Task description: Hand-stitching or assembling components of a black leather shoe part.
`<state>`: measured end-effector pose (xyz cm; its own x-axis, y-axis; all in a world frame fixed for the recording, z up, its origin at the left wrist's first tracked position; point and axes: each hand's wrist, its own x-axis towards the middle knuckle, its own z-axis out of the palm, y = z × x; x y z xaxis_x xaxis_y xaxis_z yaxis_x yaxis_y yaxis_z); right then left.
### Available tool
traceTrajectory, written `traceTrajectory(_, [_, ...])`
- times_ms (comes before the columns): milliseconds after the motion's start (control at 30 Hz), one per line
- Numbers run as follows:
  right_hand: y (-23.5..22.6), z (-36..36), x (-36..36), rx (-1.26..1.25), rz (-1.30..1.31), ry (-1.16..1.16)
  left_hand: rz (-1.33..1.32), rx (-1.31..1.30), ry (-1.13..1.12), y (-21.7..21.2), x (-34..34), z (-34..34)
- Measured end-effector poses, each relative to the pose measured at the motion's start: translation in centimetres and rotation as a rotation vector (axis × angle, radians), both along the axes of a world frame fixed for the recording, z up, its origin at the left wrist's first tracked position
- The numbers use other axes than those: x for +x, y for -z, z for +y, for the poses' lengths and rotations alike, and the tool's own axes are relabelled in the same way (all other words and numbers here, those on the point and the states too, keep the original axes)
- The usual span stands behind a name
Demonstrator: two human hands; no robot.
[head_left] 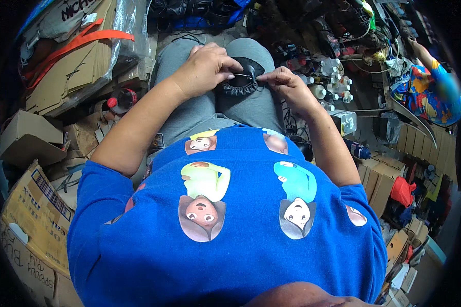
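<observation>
A black, soft piece with a gathered, ruffled edge (239, 90) lies across my thighs in grey trousers; it resembles a shoe upper, but its kind is not certain. My left hand (206, 67) is closed in a pinch at its left side, on a thin, shiny needle-like rod (243, 75) that reaches across the black piece. From the other side, my right hand (288, 86) pinches at the right edge of the black piece, near the far end of the rod. Whether a thread runs between the fingers is too small to tell.
Flattened cardboard (69, 77), an open carton (30, 138) and a red-capped bottle (122, 101) crowd my left. Several clear bottles (335, 82) stand to my right, near a curved blade-like strip (420, 123). Another person's arm (422, 53) shows at the far right.
</observation>
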<state>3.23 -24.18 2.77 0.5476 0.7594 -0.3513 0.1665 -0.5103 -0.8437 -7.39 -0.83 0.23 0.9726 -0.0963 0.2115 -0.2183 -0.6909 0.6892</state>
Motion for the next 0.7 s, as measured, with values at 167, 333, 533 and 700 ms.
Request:
traceTrajectory(167, [-0.2,-0.7,-1.2,-0.063,-0.43,-0.139,-0.071,0.195,-0.045,-0.2,-1.0,-0.3])
traceTrajectory(333, [0.4,-0.9,-1.2,0.009,-0.123,0.02,-0.045,-0.001,-0.046,0.1,-0.5,-0.1])
traceTrajectory(533, [-0.1,-0.9,-1.0,-0.074,-0.533,-0.159,-0.039,0.13,-0.059,-0.7,-1.1,-0.3])
traceTrajectory(700, [-0.1,-1.1,-2.0,-0.099,-0.676,-0.152,0.031,0.136,-0.15,-0.7,-2.2,-1.8])
